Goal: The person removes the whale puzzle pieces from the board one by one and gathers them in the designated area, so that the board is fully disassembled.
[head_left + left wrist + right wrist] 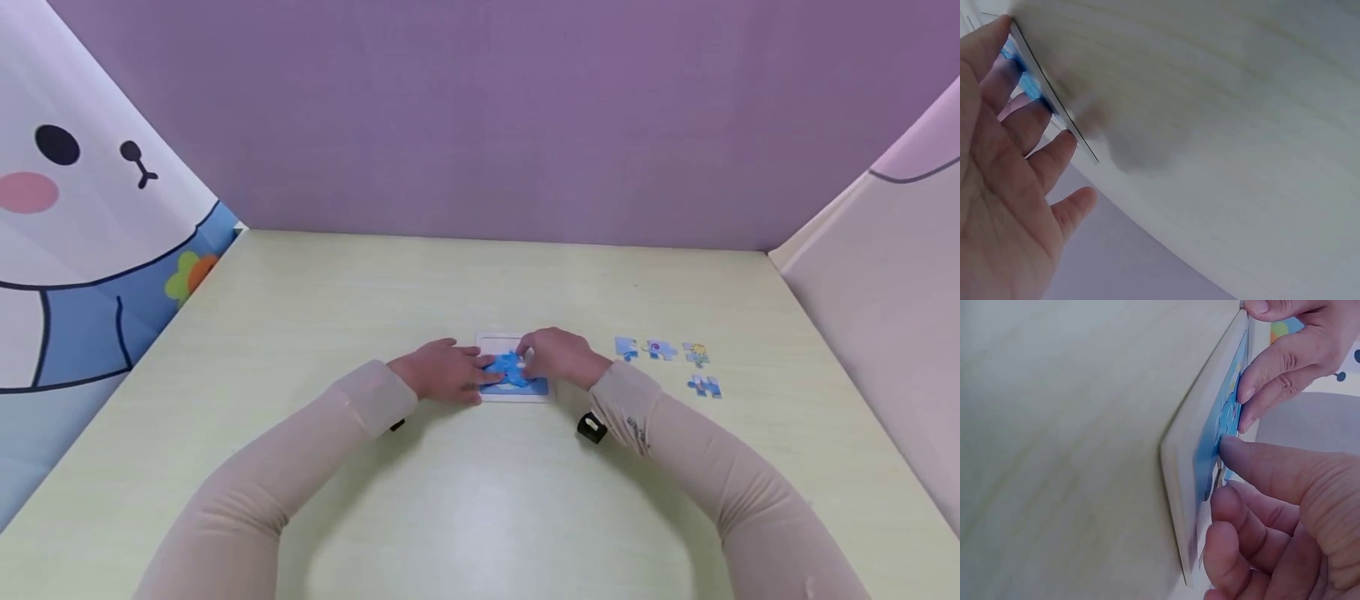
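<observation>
A small white-rimmed puzzle board (534, 389) lies on the table between my hands, with blue puzzle pieces (504, 367) in its middle. My left hand (442, 372) rests on the board's left side, fingers spread, some fingertips on the blue pieces and others at the rim. From the right, my right hand (558, 354) reaches over the board. Its thumb and forefinger pinch a puzzle piece (1218, 475) at the blue picture, as the right wrist view shows; the fingers hide much of that piece.
Right of the board lie several loose puzzle pieces: a blue one (626, 347), a lilac one (662, 349), one with yellow (697, 353) and another blue one (705, 385) nearer me. A purple wall (510, 125) stands behind the pale table (480, 500), with printed panels at both sides.
</observation>
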Motion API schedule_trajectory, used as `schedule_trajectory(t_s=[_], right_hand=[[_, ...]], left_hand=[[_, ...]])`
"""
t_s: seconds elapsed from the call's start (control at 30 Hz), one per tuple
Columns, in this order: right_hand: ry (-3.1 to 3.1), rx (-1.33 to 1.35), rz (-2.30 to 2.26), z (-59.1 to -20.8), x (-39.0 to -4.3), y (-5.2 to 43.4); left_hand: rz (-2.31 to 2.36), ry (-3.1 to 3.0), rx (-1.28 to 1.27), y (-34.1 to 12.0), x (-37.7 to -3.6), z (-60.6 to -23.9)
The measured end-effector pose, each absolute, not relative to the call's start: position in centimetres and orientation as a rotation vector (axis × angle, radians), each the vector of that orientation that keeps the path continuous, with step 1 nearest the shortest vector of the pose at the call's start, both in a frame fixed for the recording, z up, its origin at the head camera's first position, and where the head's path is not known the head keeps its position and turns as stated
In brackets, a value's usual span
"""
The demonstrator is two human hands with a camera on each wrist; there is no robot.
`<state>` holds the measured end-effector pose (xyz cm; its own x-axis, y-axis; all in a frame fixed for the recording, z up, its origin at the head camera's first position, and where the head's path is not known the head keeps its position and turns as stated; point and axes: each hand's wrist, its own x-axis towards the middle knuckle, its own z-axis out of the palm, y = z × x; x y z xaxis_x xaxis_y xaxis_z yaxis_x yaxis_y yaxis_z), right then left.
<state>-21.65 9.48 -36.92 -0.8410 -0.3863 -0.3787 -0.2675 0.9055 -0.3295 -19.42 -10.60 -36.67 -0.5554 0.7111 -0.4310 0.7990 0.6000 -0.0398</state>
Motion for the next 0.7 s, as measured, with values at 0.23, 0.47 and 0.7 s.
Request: schedule_trajectory(t_s=[0.23,0.47,0.7], right_hand=[[2.638,-0.474,-0.380,-36.87,-21.70,9.47],[2.673,-0.461,-0.463,-36.78,-21.67,9.55],[2.673,-0.483,-0.625,-36.87,-21.46,9.68]], left_hand=[[-0.315,2.452,1.227,-10.69,-19.46,-36.76],[-0.301,2.448,1.234,-10.84,-19.70,-36.96],[-0.306,2.441,1.235,-10.87,-19.91,-36.90]])
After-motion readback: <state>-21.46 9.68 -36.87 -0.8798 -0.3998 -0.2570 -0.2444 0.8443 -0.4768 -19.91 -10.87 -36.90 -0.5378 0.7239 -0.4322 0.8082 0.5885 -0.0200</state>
